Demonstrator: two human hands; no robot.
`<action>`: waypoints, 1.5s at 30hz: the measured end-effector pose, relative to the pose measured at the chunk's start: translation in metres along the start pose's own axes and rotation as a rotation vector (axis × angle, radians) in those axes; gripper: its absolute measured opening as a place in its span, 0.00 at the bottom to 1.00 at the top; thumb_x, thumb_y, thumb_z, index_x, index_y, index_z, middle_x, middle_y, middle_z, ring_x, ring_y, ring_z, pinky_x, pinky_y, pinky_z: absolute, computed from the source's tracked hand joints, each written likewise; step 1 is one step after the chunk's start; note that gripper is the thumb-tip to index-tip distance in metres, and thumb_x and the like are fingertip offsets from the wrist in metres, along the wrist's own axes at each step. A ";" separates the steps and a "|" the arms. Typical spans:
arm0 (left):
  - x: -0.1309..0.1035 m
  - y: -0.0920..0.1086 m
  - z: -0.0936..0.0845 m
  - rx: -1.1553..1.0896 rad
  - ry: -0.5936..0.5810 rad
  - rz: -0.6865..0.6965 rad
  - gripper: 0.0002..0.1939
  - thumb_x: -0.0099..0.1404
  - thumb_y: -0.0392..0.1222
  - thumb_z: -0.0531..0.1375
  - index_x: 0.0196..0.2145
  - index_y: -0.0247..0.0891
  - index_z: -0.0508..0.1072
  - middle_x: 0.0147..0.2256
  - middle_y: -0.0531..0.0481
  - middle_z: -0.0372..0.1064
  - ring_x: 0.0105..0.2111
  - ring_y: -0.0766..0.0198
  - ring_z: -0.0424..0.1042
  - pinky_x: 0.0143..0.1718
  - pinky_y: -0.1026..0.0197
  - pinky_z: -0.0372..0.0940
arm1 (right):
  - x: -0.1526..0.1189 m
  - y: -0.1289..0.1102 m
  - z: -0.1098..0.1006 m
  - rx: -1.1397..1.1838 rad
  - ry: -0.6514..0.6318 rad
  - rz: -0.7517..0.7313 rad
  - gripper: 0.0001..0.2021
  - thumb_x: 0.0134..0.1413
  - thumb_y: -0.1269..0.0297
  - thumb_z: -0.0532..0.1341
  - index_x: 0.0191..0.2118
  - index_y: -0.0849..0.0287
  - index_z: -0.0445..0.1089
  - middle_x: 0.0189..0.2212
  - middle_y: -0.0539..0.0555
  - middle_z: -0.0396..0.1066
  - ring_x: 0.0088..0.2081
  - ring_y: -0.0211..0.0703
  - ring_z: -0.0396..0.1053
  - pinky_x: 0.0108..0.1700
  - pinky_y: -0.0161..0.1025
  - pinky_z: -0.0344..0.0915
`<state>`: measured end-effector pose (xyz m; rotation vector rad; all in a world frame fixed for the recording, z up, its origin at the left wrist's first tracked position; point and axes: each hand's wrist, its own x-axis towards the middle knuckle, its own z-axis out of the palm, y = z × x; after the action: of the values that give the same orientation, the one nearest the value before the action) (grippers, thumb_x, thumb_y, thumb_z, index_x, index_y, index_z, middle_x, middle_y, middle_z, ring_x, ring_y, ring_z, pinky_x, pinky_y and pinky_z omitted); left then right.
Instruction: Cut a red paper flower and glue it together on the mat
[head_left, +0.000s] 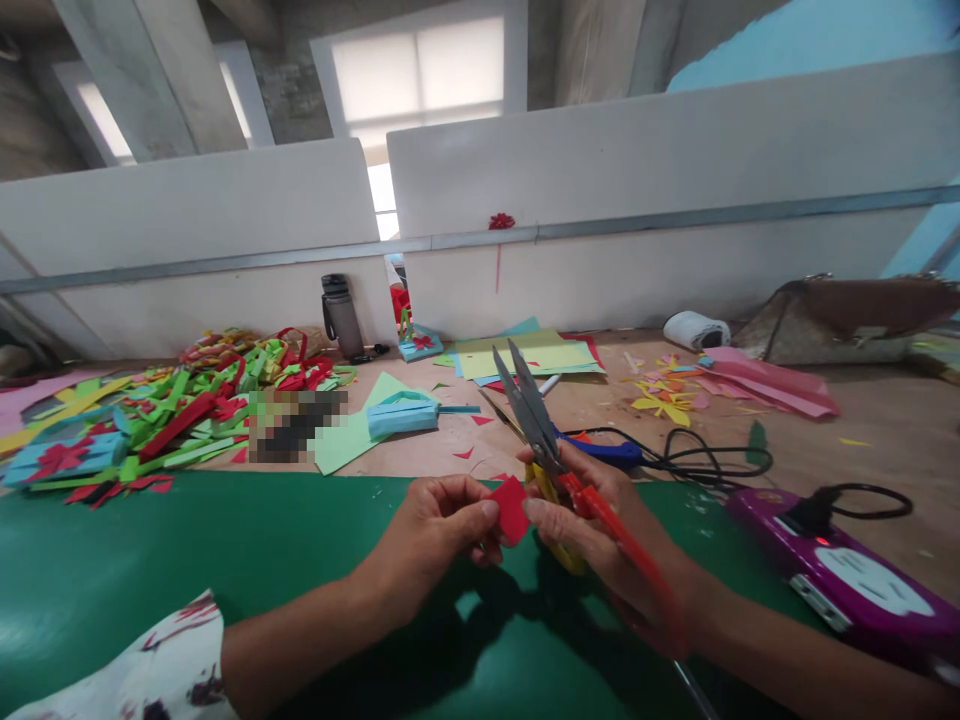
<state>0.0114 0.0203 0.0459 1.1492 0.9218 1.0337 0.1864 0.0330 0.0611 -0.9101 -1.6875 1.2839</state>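
A small folded piece of red paper is pinched between the thumb and fingers of my left hand. The thumb of my right hand touches the paper's right edge. My right hand also grips scissors with red-orange handles, their blades pointing up and slightly apart. Below them in the same hand shows a yellow handle, perhaps of a second pair of scissors; it is partly hidden. Both hands are above a green mat.
Green, red and yellow paper strips heap at left. A light-blue paper box, a dark bottle and coloured sheets stand behind. A blue glue gun and a purple power strip with cables lie at right, a handbag beyond.
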 end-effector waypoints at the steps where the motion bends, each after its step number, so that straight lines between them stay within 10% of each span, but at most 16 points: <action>1: -0.001 0.000 0.001 0.014 -0.011 -0.004 0.11 0.55 0.43 0.63 0.24 0.31 0.70 0.21 0.50 0.68 0.20 0.70 0.64 0.26 0.65 0.59 | 0.000 0.000 0.000 -0.019 0.004 -0.002 0.12 0.51 0.63 0.61 0.40 0.54 0.59 0.24 0.45 0.61 0.34 0.42 0.67 0.32 0.34 0.63; 45: -0.003 0.000 0.005 0.078 -0.021 -0.040 0.11 0.54 0.44 0.61 0.25 0.32 0.70 0.20 0.50 0.67 0.21 0.68 0.65 0.27 0.64 0.59 | -0.003 0.001 0.002 -0.097 0.036 -0.009 0.15 0.48 0.69 0.58 0.44 0.57 0.60 0.29 0.48 0.66 0.27 0.36 0.63 0.28 0.31 0.61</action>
<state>0.0153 0.0159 0.0472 1.1990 0.9719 0.9586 0.1861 0.0295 0.0597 -0.9757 -1.7361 1.1815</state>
